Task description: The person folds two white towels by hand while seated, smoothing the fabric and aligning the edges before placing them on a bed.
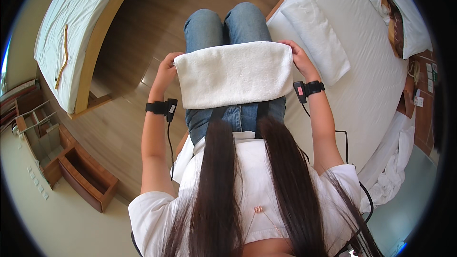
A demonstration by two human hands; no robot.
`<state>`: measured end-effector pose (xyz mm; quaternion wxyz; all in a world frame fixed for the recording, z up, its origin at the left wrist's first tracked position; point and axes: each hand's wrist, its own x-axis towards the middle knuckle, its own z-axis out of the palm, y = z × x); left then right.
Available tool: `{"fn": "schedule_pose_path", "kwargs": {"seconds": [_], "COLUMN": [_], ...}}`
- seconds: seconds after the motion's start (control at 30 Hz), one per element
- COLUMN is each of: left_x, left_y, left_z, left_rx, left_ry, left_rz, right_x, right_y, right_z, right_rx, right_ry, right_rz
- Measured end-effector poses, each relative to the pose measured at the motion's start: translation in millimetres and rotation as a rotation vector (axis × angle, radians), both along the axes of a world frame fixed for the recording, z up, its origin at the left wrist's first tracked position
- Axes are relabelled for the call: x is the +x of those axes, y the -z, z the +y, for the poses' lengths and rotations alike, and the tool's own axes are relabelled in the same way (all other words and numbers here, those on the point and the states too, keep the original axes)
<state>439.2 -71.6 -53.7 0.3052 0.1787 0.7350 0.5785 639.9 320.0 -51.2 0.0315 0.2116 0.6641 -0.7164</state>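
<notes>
A folded white towel (235, 75) is stretched out over my thighs, between my two hands. My left hand (167, 69) grips its edge at the left upper corner, the thumb side turned to the cloth. At the right upper corner my right hand (300, 59) pinches the other end. The towel looks smooth, with its lower edge across my lap. Another folded white towel (317, 39) lies on the bed to my right.
I sit on a bed with a white sheet (360, 78); a pillow (416, 25) is at its far right. A second bed (68, 43) at the left bears a wooden hanger (65, 57). An open wooden drawer (89, 175) is at lower left. Cables hang from both wrist straps.
</notes>
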Motion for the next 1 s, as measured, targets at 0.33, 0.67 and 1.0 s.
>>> {"fn": "schedule_pose_path", "kwargs": {"seconds": [0.33,0.67,1.0], "left_x": [-20.6,-92.3,-86.1], "left_y": [-80.0,-136.7,-105.5], "left_z": [7.2,60.9,46.8], "left_rx": [0.244,-0.109,0.106], "left_ry": [-0.081,-0.195,-0.161], "left_rz": [0.154,0.890,0.622], "right_x": [-29.3,-108.7,-92.5], "right_y": [-49.8,-101.3,-100.9], "right_z": [29.2,40.8,34.3], "right_rx": [-0.061,0.161,-0.038], "right_ry": [0.023,0.309,0.281], "right_rz": [0.484,0.477,0.516]}}
